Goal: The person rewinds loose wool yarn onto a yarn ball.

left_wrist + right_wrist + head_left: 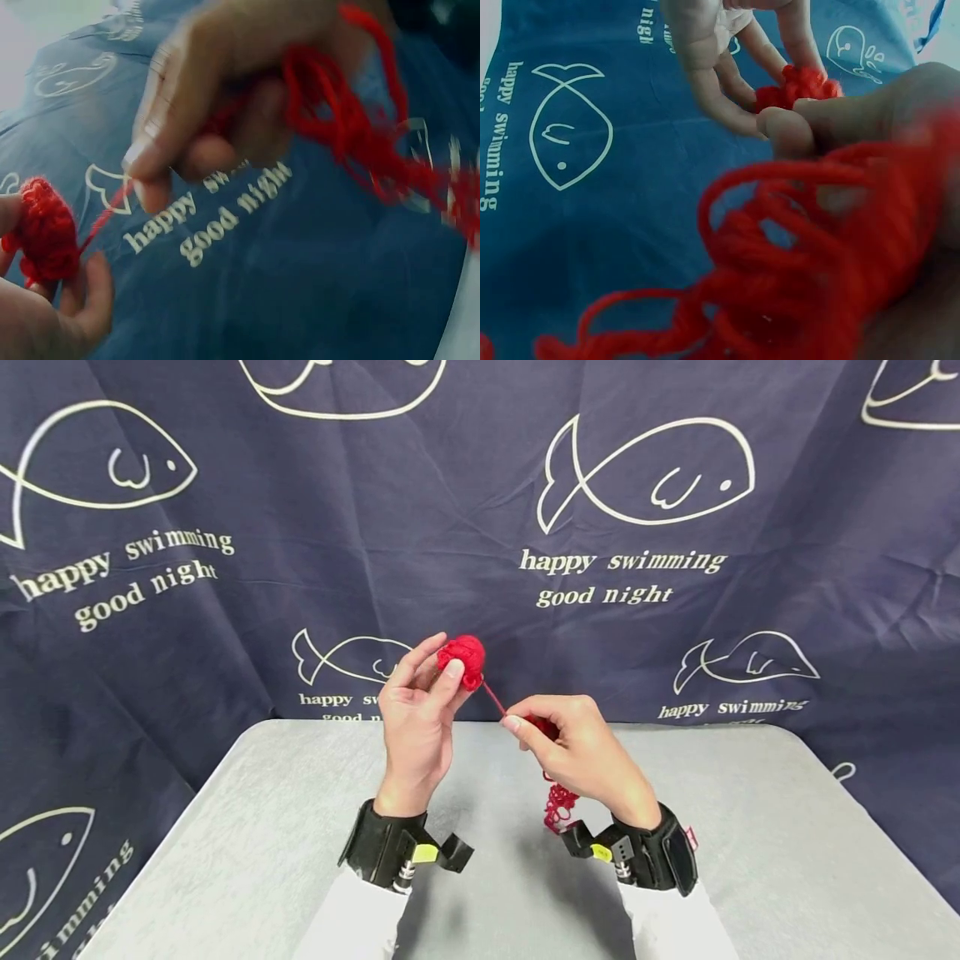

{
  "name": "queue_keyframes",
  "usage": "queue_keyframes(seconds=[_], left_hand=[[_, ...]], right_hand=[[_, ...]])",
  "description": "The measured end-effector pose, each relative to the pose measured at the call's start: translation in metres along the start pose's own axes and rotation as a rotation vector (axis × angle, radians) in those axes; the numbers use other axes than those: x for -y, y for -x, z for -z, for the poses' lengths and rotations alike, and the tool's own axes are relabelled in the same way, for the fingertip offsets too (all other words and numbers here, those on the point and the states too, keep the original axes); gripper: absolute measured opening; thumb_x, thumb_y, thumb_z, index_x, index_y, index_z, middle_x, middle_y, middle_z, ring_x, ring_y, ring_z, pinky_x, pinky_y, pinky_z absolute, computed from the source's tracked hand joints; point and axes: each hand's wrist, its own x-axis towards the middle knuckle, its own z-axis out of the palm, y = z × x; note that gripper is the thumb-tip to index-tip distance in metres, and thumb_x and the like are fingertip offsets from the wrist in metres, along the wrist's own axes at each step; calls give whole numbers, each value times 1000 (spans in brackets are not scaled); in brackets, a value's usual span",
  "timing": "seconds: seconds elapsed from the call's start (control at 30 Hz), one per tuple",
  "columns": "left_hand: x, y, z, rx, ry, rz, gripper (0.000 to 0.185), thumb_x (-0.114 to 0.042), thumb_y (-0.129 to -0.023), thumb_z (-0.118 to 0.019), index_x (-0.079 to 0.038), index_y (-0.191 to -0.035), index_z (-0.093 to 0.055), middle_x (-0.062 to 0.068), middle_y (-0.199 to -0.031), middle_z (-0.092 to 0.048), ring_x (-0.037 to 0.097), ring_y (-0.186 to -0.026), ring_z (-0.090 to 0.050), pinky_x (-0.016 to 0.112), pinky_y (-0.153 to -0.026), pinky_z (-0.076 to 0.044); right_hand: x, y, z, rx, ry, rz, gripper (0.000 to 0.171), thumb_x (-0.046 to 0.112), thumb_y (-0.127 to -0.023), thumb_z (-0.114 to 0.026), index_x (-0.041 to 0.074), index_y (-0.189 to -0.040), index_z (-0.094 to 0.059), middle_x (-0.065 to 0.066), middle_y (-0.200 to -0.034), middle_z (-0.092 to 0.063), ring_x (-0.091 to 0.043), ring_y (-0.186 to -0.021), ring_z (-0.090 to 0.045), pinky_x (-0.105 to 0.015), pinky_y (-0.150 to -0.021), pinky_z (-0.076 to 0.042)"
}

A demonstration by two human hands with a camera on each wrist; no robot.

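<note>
So the little red yarn ball (462,660) sits just above the centre of the head view, held up in the air over the worktop (262,827). My left hand (416,727) has it pinched: thumb on the near side, fingertips on the far side, fingers curled round it. In the left wrist view the same ball shows at the lower left edge, fuzzy and tightly wound.

One strand of yarn (492,697) runs from the ball down and to the right, pulled straight, into my right hand (581,752). That hand pinches the strand between thumb and forefinger, just right of centre and a bit lower than the ball. The two hands are close but not touching.

The rest of the loose yarn (558,802) is bunched in my right palm and dangles below it in a kinky tangle toward the middle of the worktop. The right wrist view is mostly that: big blurry red loops filling the lower right.

Both wrists wear black straps (390,852) with cameras, over white sleeves (352,918) at the bottom. Behind the grey worktop hangs a navy cloth (300,527) with white fish outlines and "happy swimming good night" printed on it.
</note>
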Motion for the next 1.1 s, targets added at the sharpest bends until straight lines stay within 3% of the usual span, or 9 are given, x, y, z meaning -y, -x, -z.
queue_keyframes(seconds=[0.2, 0.3, 0.4, 0.53, 0.63, 0.77, 0.87, 0.97, 1.1], left_hand=[[10, -3, 9, 20, -340, -273, 29, 14, -78, -76, 13, -106, -70, 15, -105, -69, 26, -95, -67, 32, -80, -61], [10, -4, 16, 93, -497, -307, 25, 12, -78, -78, 9, -102, -73, 17, -111, -66, 31, -103, -64, 38, -83, -61], [8, -6, 24, 197, -656, -299, 23, 8, -79, -79, 4, -101, -76, 15, -112, -64, 28, -105, -62, 37, -83, -61], [1, -9, 33, 361, -828, -236, 22, 4, -79, -80, -3, -100, -78, 9, -108, -65, 19, -99, -63, 34, -79, -61], [-5, -8, 36, 532, -850, -123, 21, 4, -79, -81, -5, -98, -79, 6, -104, -67, 16, -94, -65, 33, -77, -61], [-12, -4, 36, 785, -748, 107, 20, 5, -81, -80, -5, -99, -78, 5, -100, -67, 18, -85, -68, 34, -75, -62], [-15, -3, 34, 938, -674, 235, 19, 3, -83, -80, -6, -100, -78, 4, -99, -69, 19, -86, -67, 37, -75, -62], [-17, -2, 33, 1035, -577, 311, 20, 3, -83, -79, -6, -102, -77, 5, -101, -70, 21, -93, -65, 41, -80, -62], [-18, 0, 31, 1108, -436, 365, 21, 6, -84, -77, -1, -104, -75, 12, -103, -70, 26, -96, -65, 47, -78, -61]], right_hand=[[6, 2, 2, 6, 35, 50, 12, 11, -96, -70, 20, -90, -75, 12, -68, -56, -6, -48, -47, -24, -45, -41], [7, 3, 7, -22, 13, 92, 11, 10, -94, -72, 19, -94, -78, 11, -72, -62, -7, -51, -50, -23, -46, -43], [5, 5, 13, -79, -46, 115, 13, 5, -91, -75, 16, -97, -80, 8, -76, -67, -9, -51, -51, -23, -45, -42], [0, 8, 23, -166, -201, 95, 14, -4, -88, -75, 6, -97, -79, -1, -76, -70, -9, -48, -47, -23, -40, -35], [-5, 10, 28, -240, -375, 64, 11, -9, -88, -72, -4, -97, -76, -9, -74, -71, -9, -50, -49, -24, -41, -31], [-14, 11, 31, -333, -613, 64, 12, -12, -90, -65, -7, -96, -74, -10, -76, -73, -11, -48, -41, -25, -42, -23], [-21, 9, 32, -371, -776, 106, 17, -14, -92, -60, -7, -97, -74, -9, -79, -74, -13, -47, -29, -24, -43, -18], [-27, 8, 33, -391, -938, 140, 18, -14, -95, -57, -8, -100, -73, -11, -82, -74, -13, -47, -28, -25, -46, -17], [-32, 8, 32, -421, -1097, 138, 18, -11, -97, -57, -6, -104, -73, -14, -86, -74, -12, -48, -29, -25, -50, -18]])
